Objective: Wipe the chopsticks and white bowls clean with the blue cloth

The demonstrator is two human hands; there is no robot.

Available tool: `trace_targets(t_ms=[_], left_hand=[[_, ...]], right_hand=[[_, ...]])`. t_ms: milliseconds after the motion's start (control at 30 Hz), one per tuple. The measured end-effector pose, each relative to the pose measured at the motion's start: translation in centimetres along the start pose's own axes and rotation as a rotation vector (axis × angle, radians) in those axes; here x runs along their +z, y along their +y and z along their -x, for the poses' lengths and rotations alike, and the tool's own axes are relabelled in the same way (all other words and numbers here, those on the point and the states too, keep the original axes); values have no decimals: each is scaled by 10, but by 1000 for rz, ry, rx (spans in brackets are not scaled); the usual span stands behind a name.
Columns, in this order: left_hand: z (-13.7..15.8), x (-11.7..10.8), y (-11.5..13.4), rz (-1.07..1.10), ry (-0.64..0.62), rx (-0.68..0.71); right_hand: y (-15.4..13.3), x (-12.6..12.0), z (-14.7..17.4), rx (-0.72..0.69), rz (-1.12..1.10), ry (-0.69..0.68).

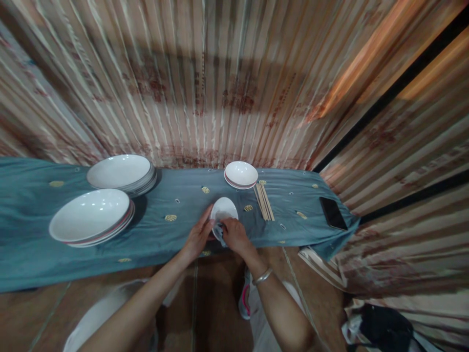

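A small white bowl (224, 206) is tilted up over the front part of the cloth-covered table. My left hand (199, 235) grips its left side, thumb at the rim and the other fingers partly hidden behind it. Inside the bowl, my right hand (235, 235) is closed on a grey-blue cloth (219, 232) pressed to the inner surface. Just beyond stands a small stack of white bowls (241, 174). Several light wooden chopsticks (264, 201) lie side by side to the right of that stack.
Two stacks of larger white dishes, a rear stack (120, 172) and a front stack (91, 215), stand on the left of the teal tablecloth (176, 183). A black phone (332, 213) lies near the right end. Pleated curtains (205, 88) hang behind. A dark bag (386, 327) sits on the floor.
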State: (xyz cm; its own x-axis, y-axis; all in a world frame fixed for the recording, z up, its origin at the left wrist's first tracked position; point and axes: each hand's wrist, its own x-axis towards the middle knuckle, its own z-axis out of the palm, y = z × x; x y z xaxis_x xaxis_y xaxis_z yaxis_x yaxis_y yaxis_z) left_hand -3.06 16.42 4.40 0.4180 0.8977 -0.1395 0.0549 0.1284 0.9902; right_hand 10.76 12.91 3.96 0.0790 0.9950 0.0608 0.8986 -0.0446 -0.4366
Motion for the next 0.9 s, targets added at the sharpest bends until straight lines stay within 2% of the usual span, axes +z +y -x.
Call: trace_targets(t_ms=[267, 400, 567, 700, 900], left_hand=[[-2, -2, 0, -225, 27, 130], [0, -2, 2, -156, 16, 84], [0, 0, 1, -10, 35, 12], [0, -1, 1, 127, 35, -37], [-5, -12, 1, 199, 126, -54]], right_hand=[[-4, 5, -8, 32, -631, 50], [-6, 7, -13, 66, -1061, 88], [-7, 6, -20, 266, -1546, 66], [-3, 3, -25, 346, -1675, 72], [4, -7, -26, 366, -1722, 51]])
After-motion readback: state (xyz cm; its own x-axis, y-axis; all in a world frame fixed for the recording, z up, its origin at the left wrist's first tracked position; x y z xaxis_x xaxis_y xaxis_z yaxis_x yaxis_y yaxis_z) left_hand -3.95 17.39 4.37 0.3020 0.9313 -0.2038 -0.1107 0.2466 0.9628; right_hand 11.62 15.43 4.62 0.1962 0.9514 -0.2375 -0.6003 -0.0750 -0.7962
